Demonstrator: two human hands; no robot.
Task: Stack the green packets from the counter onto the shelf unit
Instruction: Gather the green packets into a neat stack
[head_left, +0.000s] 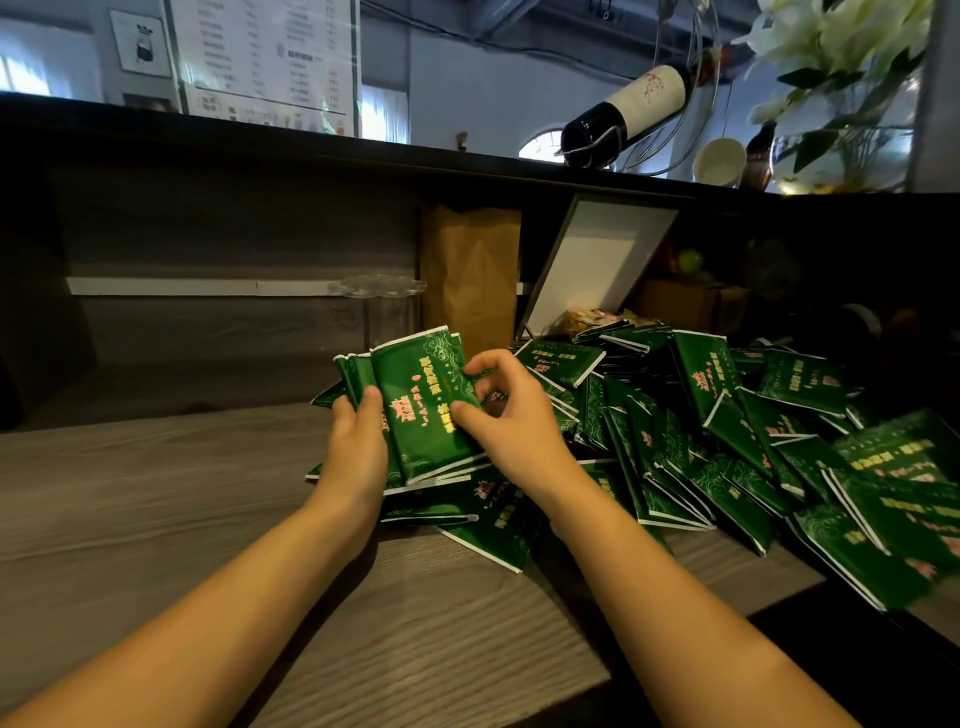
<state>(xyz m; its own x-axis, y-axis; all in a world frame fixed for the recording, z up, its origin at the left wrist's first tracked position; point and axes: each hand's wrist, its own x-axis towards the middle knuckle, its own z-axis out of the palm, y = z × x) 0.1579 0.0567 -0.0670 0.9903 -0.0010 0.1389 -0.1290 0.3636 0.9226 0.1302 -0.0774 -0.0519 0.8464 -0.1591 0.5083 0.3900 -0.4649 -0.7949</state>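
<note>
Packets first: a small bundle of green packets (423, 410) is up off the wood-grain counter (156, 519), held between both hands just above the near edge of the heap. Left hand (358, 441) grips the bundle's left side, thumb laid over the front face, fingers hidden behind. Right hand (511, 415) pinches the right edge, thumb and curled fingertips on the top packet. It looks like squaring-up work, getting the edges flush.

To the right sprawls the loose pile (701, 441), dozens of the same green packets lying every which way across the counter. They look light and soft — flat, pillowy wrappers in glossy film — so I'd expect them to slide over one another. The safe hold is across the long sides with pressure on both faces. Holding by a white sealed end would likely let the stack fan out.

Behind the pile stand a brown paper bag (470, 275) and a leaning white panel (597, 260); a bottle (623, 114) rests on the ledge above. Which surface is the shelf unit, I cannot tell.
</note>
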